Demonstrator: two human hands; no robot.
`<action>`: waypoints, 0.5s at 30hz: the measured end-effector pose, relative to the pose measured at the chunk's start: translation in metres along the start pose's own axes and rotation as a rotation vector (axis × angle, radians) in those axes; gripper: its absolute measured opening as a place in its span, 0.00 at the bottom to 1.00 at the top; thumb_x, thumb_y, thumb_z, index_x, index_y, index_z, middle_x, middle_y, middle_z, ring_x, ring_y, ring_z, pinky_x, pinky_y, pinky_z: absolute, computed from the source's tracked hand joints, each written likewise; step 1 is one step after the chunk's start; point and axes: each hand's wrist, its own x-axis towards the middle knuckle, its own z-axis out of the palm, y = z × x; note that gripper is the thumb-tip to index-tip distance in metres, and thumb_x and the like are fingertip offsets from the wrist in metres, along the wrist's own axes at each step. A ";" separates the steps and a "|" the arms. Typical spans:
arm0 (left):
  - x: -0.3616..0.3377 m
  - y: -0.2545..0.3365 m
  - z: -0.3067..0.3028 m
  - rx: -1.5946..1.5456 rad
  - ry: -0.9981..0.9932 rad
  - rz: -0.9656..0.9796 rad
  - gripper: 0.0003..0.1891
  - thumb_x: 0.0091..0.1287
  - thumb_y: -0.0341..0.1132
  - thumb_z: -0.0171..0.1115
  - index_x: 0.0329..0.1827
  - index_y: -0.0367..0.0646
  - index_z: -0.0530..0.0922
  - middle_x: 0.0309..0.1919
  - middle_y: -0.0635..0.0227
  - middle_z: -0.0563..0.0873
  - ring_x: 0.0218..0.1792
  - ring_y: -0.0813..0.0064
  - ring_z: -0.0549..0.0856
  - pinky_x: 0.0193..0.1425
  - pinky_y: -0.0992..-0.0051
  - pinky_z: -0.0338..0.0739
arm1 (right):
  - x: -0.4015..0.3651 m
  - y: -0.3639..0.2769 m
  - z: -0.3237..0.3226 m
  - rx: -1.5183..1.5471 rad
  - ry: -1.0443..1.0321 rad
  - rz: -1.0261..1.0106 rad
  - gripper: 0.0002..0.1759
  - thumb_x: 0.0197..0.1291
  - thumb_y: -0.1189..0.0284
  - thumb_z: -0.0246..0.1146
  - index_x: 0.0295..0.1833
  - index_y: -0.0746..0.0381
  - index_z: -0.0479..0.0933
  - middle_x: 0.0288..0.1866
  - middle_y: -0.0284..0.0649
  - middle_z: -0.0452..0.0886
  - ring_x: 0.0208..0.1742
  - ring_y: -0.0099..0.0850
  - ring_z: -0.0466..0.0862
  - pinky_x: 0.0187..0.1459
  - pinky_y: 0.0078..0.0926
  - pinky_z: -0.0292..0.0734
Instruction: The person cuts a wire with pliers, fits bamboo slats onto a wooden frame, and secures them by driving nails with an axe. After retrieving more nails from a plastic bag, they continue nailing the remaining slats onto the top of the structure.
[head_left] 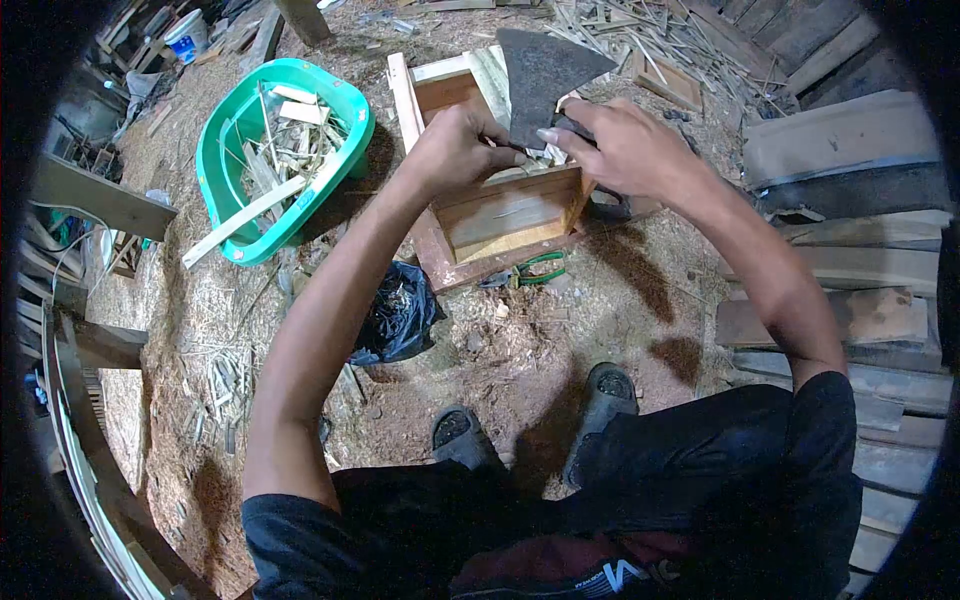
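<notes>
A broad dark metal blade (555, 80), flaring like an axe head, stands over a wooden box frame (505, 215). My right hand (625, 145) is closed at the blade's lower right side, thumb and forefinger against it; any handle is hidden. My left hand (462, 150) is closed in a pinch by the blade's narrow lower end, over the box. What its fingertips hold is too small to make out. Pale slats form part of the box's top, and its near side shows a bare wooden panel.
A green plastic tub (222, 170) of wood offcuts stands left, a long strip across its rim. Green-handled pliers (540, 270) and a black plastic bag (395, 315) lie near the box. Stacked boards (850, 265) line the right. Wood shavings cover the floor around my sandals (610, 385).
</notes>
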 end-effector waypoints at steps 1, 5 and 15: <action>0.001 -0.004 0.001 0.000 -0.002 0.003 0.11 0.56 0.40 0.76 0.41 0.49 0.90 0.30 0.59 0.90 0.29 0.71 0.88 0.39 0.70 0.81 | 0.001 0.001 -0.001 0.023 0.019 -0.002 0.24 0.72 0.54 0.57 0.45 0.68 0.77 0.33 0.60 0.83 0.39 0.59 0.84 0.43 0.54 0.77; 0.005 -0.018 0.007 0.027 0.029 0.115 0.12 0.58 0.36 0.76 0.43 0.43 0.90 0.29 0.66 0.90 0.28 0.79 0.83 0.37 0.72 0.78 | 0.002 0.004 0.002 0.047 0.089 -0.033 0.24 0.72 0.54 0.57 0.44 0.68 0.76 0.30 0.58 0.82 0.36 0.58 0.84 0.40 0.52 0.77; 0.000 -0.008 0.005 -0.014 0.019 0.056 0.11 0.58 0.37 0.76 0.39 0.41 0.90 0.29 0.66 0.90 0.29 0.79 0.83 0.38 0.73 0.79 | 0.004 0.007 -0.008 0.068 0.055 -0.019 0.23 0.73 0.54 0.55 0.45 0.67 0.77 0.30 0.59 0.82 0.36 0.59 0.84 0.40 0.52 0.79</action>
